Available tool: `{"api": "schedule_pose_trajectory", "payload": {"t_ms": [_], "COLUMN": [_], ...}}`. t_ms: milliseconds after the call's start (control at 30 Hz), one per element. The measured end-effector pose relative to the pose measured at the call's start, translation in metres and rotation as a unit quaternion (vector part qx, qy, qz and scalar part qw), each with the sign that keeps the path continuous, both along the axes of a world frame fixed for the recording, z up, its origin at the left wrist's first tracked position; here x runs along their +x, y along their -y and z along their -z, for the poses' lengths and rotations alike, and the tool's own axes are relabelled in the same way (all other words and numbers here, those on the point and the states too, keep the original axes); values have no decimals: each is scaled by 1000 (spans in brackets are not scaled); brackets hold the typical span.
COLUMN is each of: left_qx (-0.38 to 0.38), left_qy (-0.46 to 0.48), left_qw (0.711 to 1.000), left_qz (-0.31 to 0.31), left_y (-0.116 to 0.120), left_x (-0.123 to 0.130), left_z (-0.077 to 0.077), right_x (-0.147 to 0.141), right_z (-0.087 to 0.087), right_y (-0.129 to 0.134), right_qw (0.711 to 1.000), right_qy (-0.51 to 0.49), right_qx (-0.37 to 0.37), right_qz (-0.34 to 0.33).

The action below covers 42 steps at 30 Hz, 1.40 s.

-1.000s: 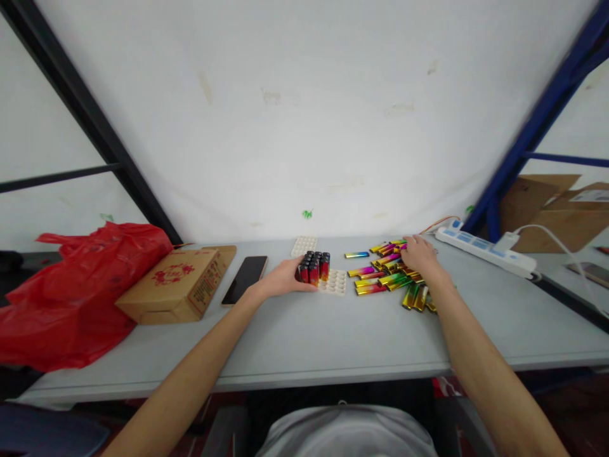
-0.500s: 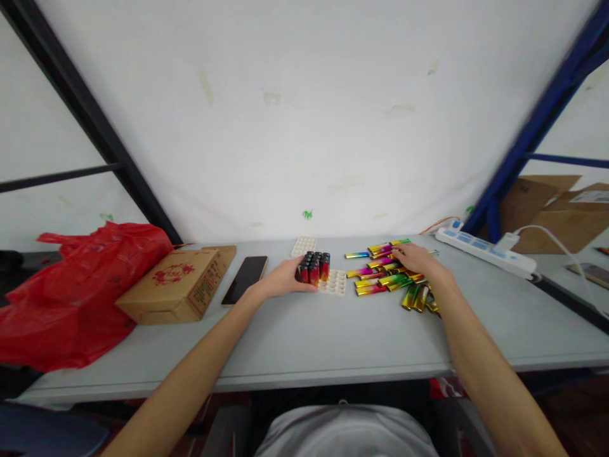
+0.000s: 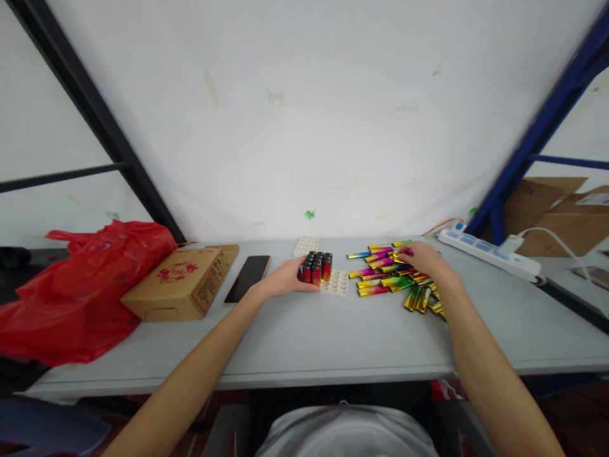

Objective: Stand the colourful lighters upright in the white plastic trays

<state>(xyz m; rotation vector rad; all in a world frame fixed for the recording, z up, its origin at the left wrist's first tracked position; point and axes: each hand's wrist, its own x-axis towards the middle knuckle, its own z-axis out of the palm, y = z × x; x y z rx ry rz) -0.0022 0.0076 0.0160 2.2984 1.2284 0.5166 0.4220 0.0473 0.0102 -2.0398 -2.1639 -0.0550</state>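
My left hand (image 3: 287, 278) is curled round the side of a cluster of small red cylinders with black tops (image 3: 316, 268), thumb along the front. They stand upright, close together, on the left part of a white holed tray (image 3: 337, 284); open holes show on its right. My right hand (image 3: 421, 259) is at the far right of a pile of shiny sleeve-like pieces (image 3: 380, 279) in gold, green, pink and blue. Its fingertips are pinched together on one gold-and-pink piece, partly hidden by the fingers. The other pieces lie flat, several overlapping.
A second white holed tray (image 3: 306, 246) lies by the wall. To the left are a black phone (image 3: 248, 279), a cardboard box (image 3: 174, 285) and a red plastic bag (image 3: 90, 292). A white power strip (image 3: 490, 255) with a plugged-in cable lies at right, beside a blue post (image 3: 497, 219).
My right hand has shifted slightly at the pile, and its fingertips now close on a shiny piece. My left hand stays round the cylinders. The whole view has shifted slightly.
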Motion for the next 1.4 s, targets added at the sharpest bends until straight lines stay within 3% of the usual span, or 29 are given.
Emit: {"api": "schedule_pose_trajectory", "payload": {"t_ms": [200, 300, 533, 633, 700, 833, 1067, 1267, 1400], "left_qx": [3, 0, -1, 2, -1, -7, -1, 1, 0], "left_qy": [-12, -7, -1, -2, 4, 23, 23, 23, 28], "left_qw": [1000, 1000, 1000, 1000, 1000, 1000, 1000, 1000, 999], "left_qz": [-8, -5, 1, -1, 1, 12, 14, 13, 15], "left_y": [0, 0, 0, 0, 0, -1, -2, -2, -2], "left_x": [0, 0, 0, 0, 0, 0, 0, 0, 0], "left_z": [0, 0, 1, 1, 2, 2, 4, 4, 4], "right_x": [-8, -17, -55, -79, -94, -119, -143, -152, -157], "right_z": [0, -2, -9, -10, -10, -8, -3, 0, 5], "right_y": [6, 10, 19, 25, 29, 38, 48, 50, 50], "right_qw": [998, 991, 971, 945, 911, 816, 743, 716, 719], "right_qy": [-9, -66, -164, -265, -377, -566, -638, -661, -662], "right_qx": [48, 94, 165, 173, 144, 35, -56, -132, -159], "right_qz": [45, 64, -57, -88, -90, -110, -191, -182, -136]}}
